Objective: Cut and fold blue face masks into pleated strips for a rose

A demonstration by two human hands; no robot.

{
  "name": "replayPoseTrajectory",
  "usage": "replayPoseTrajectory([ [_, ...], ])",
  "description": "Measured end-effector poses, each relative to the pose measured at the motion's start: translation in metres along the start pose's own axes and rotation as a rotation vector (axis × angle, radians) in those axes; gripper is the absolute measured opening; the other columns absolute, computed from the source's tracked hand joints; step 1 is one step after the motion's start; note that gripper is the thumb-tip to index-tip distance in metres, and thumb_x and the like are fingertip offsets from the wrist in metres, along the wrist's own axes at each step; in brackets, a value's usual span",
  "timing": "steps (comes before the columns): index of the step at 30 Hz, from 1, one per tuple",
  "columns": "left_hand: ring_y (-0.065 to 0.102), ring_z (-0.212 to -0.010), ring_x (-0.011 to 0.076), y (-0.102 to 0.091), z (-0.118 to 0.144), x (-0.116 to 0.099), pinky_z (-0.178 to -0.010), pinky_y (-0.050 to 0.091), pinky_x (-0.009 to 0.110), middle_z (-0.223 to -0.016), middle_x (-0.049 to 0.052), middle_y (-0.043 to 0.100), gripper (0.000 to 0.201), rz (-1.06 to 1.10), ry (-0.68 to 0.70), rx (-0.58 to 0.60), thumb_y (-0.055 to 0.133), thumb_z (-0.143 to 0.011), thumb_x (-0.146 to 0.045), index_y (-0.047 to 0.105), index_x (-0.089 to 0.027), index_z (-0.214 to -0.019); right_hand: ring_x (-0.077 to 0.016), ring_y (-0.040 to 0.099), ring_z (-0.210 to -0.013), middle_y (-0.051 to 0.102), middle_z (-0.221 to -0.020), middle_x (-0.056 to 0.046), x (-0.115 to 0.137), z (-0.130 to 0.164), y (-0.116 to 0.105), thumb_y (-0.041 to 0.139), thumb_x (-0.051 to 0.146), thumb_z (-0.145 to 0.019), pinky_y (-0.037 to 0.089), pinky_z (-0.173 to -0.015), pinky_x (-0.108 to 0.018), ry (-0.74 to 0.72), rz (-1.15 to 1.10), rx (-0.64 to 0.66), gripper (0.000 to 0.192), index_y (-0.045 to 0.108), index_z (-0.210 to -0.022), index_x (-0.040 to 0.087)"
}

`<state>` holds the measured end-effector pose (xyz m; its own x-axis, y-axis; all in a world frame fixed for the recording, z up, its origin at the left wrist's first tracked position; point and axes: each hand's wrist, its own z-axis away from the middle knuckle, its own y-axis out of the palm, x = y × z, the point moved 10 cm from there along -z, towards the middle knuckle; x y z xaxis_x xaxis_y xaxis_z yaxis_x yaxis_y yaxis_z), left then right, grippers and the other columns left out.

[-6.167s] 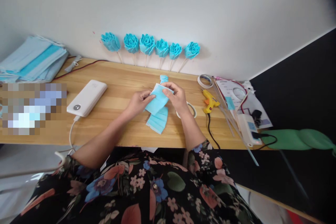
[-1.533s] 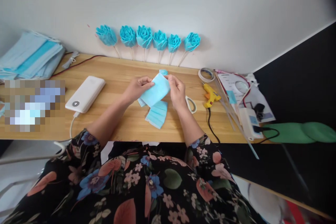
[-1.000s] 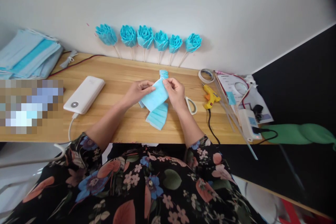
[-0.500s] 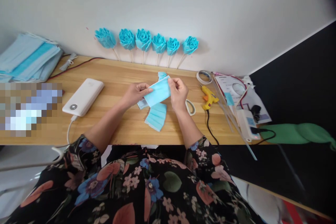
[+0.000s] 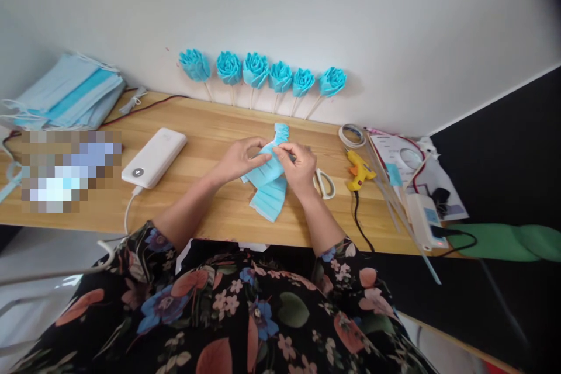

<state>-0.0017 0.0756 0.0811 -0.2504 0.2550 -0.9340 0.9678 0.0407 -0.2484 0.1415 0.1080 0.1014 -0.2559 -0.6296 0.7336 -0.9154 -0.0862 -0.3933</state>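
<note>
While a stack of masks [image 5: 65, 92] and a white power bank [image 5: 154, 157] lie at the bench's [image 5: 205, 128] left, my left hand [image 5: 239, 159] and right hand [image 5: 297, 163] both pinch a blue mask piece [image 5: 264, 168] mid-bench, over another pleated piece [image 5: 269, 198]. I judge I'm folding it; next needs a tighter roll. Scissors [image 5: 326, 182] and glue gun [image 5: 360, 169] sit right. My fingers hide the fold itself.

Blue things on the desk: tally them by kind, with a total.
Blue roses on sticks: 6
Stacks of face masks: 1
Pleated blue pieces lying on the desk: 1
Blue pieces held in the left hand and right hand: 1
Total: 9
</note>
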Motion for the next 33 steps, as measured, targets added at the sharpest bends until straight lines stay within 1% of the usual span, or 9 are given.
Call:
replayPoseTrajectory([
  [3, 0.060, -0.073, 0.0158, 0.001, 0.002, 0.007, -0.071, 0.047, 0.028, -0.076, 0.002, 0.067, 0.034, 0.150, -0.059, -0.032, 0.073, -0.079, -0.049, 0.066, -0.015, -0.078, -0.0167, 0.062, -0.073, 0.072, -0.083, -0.002, -0.008, 0.000, 0.005, 0.065, 0.054, -0.086, 0.051, -0.071, -0.031, 0.079, -0.116, 0.023, 0.029, 0.070, -0.091, 0.025],
  [7, 0.054, -0.065, 0.0112, -0.011, 0.003, 0.017, -0.063, 0.043, 0.024, -0.072, 0.000, 0.063, 0.035, 0.438, -0.099, -0.209, 0.079, -0.075, -0.048, 0.065, -0.016, -0.076, -0.0190, 0.064, -0.082, 0.071, -0.093, -0.004, -0.026, 0.000, 0.023, 0.067, 0.064, -0.081, 0.053, -0.074, -0.031, 0.200, -0.363, 0.133, 0.049, 0.066, -0.109, 0.023],
  [10, 0.056, -0.068, 0.0115, -0.018, 0.001, 0.020, -0.068, 0.045, 0.024, -0.072, -0.001, 0.063, 0.035, 0.566, -0.083, -0.287, 0.083, -0.072, -0.046, 0.065, -0.016, -0.076, -0.0184, 0.062, -0.080, 0.069, -0.086, -0.003, -0.030, 0.003, 0.035, 0.068, 0.056, -0.082, 0.051, -0.074, -0.030, 0.233, -0.299, 0.243, 0.038, 0.066, -0.095, 0.021],
  [13, 0.055, -0.066, 0.0121, -0.020, 0.000, 0.026, -0.067, 0.046, 0.025, -0.072, -0.001, 0.062, 0.036, 0.677, -0.103, -0.322, 0.083, -0.072, -0.047, 0.064, -0.017, -0.080, -0.0162, 0.057, -0.072, 0.064, -0.072, 0.000, -0.029, 0.006, 0.036, 0.067, 0.044, -0.083, 0.046, -0.071, -0.028, 0.211, -0.095, 0.254, 0.026, 0.061, -0.075, 0.020],
  [16, 0.053, -0.062, 0.0112, -0.023, 0.001, 0.031, -0.063, 0.045, 0.023, -0.069, -0.002, 0.059, 0.034, 0.748, -0.105, -0.374, 0.081, -0.074, -0.044, 0.059, -0.018, -0.078, -0.0155, 0.054, -0.067, 0.060, -0.067, 0.000, -0.021, 0.007, 0.040, 0.066, 0.038, -0.083, 0.041, -0.068, -0.028, 0.136, 0.069, 0.254, 0.026, 0.055, -0.067, 0.021],
  [21, 0.053, -0.063, 0.0107, -0.028, 0.004, 0.033, -0.062, 0.045, 0.022, -0.069, -0.003, 0.058, 0.036, 0.678, -0.089, -0.430, 0.080, -0.076, -0.046, 0.057, -0.018, -0.078, -0.0160, 0.053, -0.065, 0.060, -0.063, -0.001, -0.014, 0.011, 0.057, 0.068, 0.039, -0.082, 0.039, -0.068, -0.029, 0.056, 0.163, 0.350, 0.033, 0.051, -0.061, 0.021],
  [25, 0.050, -0.062, 0.0097, -0.033, 0.005, 0.028, -0.060, 0.042, 0.021, -0.071, -0.003, 0.058, 0.045, 0.545, -0.062, -0.430, 0.082, -0.071, -0.055, 0.059, -0.018, -0.079, -0.0161, 0.059, -0.069, 0.065, -0.069, -0.001, -0.016, 0.010, 0.057, 0.070, 0.055, -0.080, 0.044, -0.069, -0.028, 0.163, -0.093, 0.438, 0.038, 0.059, -0.069, 0.020],
  [29, 0.049, -0.061, 0.0102, -0.022, 0.003, 0.023, -0.057, 0.041, 0.021, -0.070, -0.002, 0.059, 0.045, 0.393, -0.069, -0.322, 0.079, -0.073, -0.059, 0.061, -0.017, -0.081, -0.0180, 0.064, -0.084, 0.071, -0.090, -0.003, -0.027, 0.001, 0.037, 0.064, 0.069, -0.079, 0.050, -0.077, -0.030, 0.292, -0.410, 0.294, 0.053, 0.066, -0.099, 0.020],
  [33, 0.053, -0.066, 0.0123, -0.008, 0.002, 0.018, -0.060, 0.043, 0.023, -0.073, 0.000, 0.062, 0.038, 0.204, -0.072, -0.205, 0.073, -0.079, -0.053, 0.065, -0.017, -0.083, -0.0136, 0.057, -0.072, 0.065, -0.078, 0.001, -0.038, -0.002, 0.028, 0.068, 0.065, -0.077, 0.047, -0.070, -0.026, 0.313, -0.405, 0.182, 0.046, 0.066, -0.089, 0.021],
])
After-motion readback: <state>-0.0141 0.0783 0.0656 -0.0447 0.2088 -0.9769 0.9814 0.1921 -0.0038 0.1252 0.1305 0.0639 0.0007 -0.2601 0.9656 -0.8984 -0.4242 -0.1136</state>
